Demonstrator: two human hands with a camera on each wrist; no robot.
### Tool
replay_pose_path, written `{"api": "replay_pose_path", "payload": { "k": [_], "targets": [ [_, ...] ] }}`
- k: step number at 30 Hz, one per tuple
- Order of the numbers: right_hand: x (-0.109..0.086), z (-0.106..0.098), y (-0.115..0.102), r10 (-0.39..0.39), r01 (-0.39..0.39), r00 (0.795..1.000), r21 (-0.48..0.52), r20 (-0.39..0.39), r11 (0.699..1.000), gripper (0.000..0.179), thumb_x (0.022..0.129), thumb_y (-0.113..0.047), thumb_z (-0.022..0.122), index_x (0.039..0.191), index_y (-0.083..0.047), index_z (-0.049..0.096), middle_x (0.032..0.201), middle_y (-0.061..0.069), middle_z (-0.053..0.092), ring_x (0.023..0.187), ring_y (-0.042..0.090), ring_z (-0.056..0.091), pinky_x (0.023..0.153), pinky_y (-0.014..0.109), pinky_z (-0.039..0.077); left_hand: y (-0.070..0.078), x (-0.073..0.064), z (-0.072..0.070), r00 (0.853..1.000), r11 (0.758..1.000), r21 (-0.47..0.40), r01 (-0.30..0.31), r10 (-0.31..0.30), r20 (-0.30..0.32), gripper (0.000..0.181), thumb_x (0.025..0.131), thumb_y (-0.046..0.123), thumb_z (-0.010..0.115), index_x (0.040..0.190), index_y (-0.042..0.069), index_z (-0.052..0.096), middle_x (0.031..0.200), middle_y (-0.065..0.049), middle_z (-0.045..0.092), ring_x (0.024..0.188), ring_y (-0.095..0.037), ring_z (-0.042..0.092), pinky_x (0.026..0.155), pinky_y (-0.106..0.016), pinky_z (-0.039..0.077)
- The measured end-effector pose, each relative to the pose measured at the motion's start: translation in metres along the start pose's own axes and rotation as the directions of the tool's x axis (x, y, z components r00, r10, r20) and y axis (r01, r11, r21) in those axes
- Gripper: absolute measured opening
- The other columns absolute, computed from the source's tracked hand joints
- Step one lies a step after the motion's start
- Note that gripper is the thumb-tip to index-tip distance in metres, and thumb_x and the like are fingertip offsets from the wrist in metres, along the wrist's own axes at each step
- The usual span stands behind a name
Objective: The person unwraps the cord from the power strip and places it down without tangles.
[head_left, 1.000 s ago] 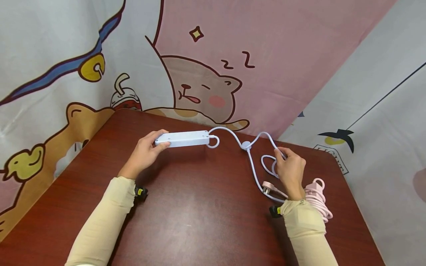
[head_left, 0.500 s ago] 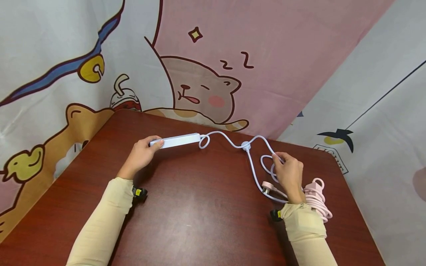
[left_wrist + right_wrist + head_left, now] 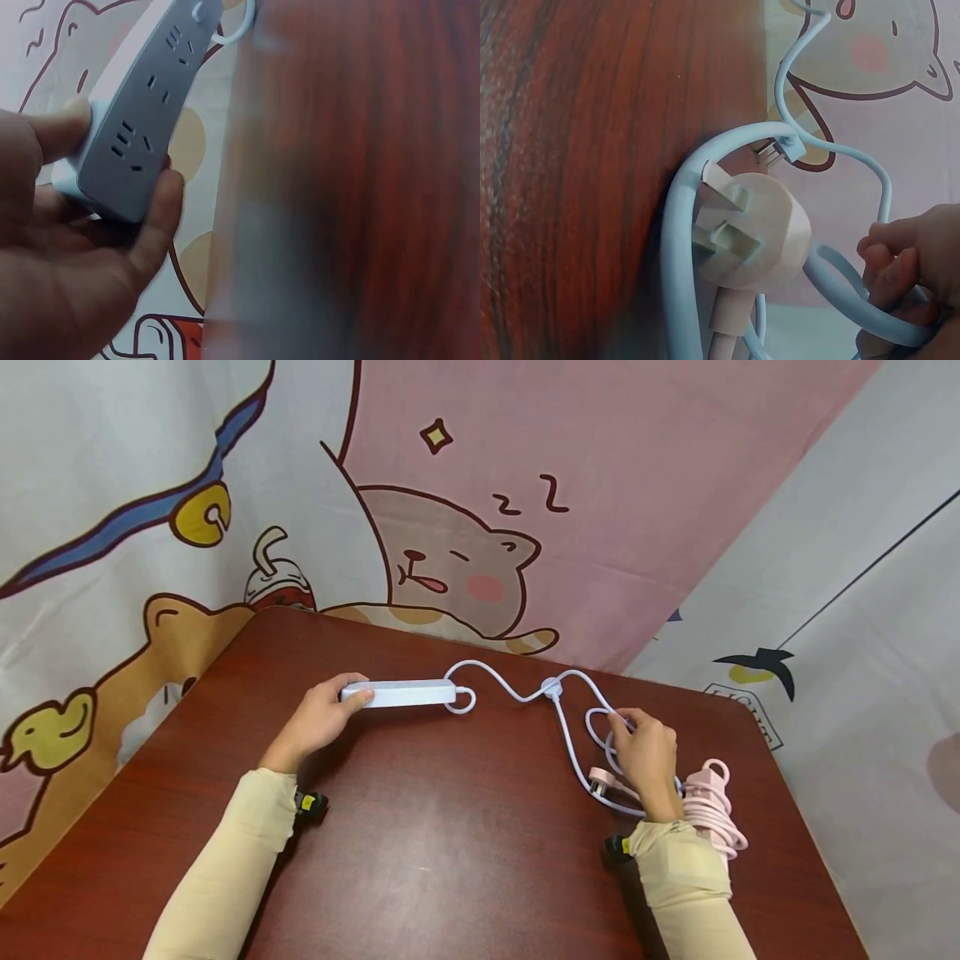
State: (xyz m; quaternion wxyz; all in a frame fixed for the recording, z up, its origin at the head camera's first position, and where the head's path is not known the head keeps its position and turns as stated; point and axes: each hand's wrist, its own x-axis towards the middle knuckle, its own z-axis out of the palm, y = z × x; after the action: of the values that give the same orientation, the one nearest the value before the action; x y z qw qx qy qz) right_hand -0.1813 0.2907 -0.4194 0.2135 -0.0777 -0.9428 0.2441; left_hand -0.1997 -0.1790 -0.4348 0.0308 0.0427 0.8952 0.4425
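Observation:
My left hand grips one end of a pale blue-white power strip, thumb on one side and fingers on the other. Its socket slots show in the left wrist view, where the strip is tilted. From the strip's far end a pale cord runs right in waves. My right hand pinches this cord between thumb and fingers. The cord's round plug lies between the hands, its prongs visible in the right wrist view. Loops of cord hang and lie under the right hand.
A pink power strip wrapped in its own cord lies right of my right forearm. Its pink plug sits beside the pale cord. The brown table ends at a patterned cloth along the back.
The power strip has moved slightly left and down with my left hand, and its angle has shifted. My right hand has come a little lower and left, still pinching the cord.

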Motion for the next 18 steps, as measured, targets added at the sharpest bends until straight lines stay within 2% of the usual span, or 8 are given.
{"api": "replay_pose_path", "payload": {
  "k": [3, 7, 12, 18],
  "targets": [
    [0.0, 0.002, 0.0, 0.017, -0.017, 1.0, -0.004, 0.019, 1.0, 0.024, 0.097, -0.026, 0.067, 0.108, -0.008, 0.078, 0.099, 0.02, 0.077, 0.096, 0.049, 0.07, 0.08, 0.06, 0.05, 0.001, -0.004, 0.002, 0.998, 0.998, -0.004, -0.059, 0.059, 0.0, 0.047, 0.103, 0.037, 0.059, 0.14, 0.009, 0.054, 0.14, -0.017, 0.058, 0.121, -0.032, 0.054, 0.106, -0.052, 0.042],
    [-0.001, 0.004, 0.002, 0.007, -0.006, 0.999, -0.013, 0.034, 1.0, 0.025, 0.097, -0.027, 0.067, 0.108, -0.007, 0.078, 0.102, 0.022, 0.077, 0.096, 0.05, 0.07, 0.078, 0.061, 0.051, 0.002, -0.006, 0.008, 0.987, 0.988, 0.005, -0.155, 0.155, -0.03, 0.042, 0.1, 0.029, 0.066, 0.136, 0.009, 0.057, 0.135, -0.017, 0.059, 0.115, -0.031, 0.056, 0.1, -0.048, 0.043],
    [-0.002, 0.006, 0.001, -0.014, 0.014, 0.999, -0.013, 0.035, 1.0, 0.024, 0.096, -0.024, 0.067, 0.107, -0.006, 0.078, 0.101, 0.024, 0.076, 0.095, 0.052, 0.069, 0.078, 0.063, 0.051, 0.006, -0.009, 0.012, 0.963, 0.965, 0.019, -0.263, 0.263, -0.059, 0.041, 0.096, 0.021, 0.072, 0.134, 0.011, 0.059, 0.129, -0.011, 0.06, 0.108, -0.026, 0.056, 0.091, -0.041, 0.044],
    [-0.003, 0.007, 0.0, -0.017, 0.019, 0.999, -0.025, 0.049, 0.999, 0.024, 0.096, -0.025, 0.067, 0.108, -0.006, 0.078, 0.101, 0.026, 0.075, 0.095, 0.054, 0.068, 0.077, 0.064, 0.051, 0.015, -0.019, 0.011, 0.936, 0.938, 0.038, -0.345, 0.346, -0.065, 0.043, 0.089, 0.011, 0.079, 0.128, 0.016, 0.063, 0.126, -0.002, 0.059, 0.102, -0.019, 0.055, 0.083, -0.027, 0.044]
  ]
}}
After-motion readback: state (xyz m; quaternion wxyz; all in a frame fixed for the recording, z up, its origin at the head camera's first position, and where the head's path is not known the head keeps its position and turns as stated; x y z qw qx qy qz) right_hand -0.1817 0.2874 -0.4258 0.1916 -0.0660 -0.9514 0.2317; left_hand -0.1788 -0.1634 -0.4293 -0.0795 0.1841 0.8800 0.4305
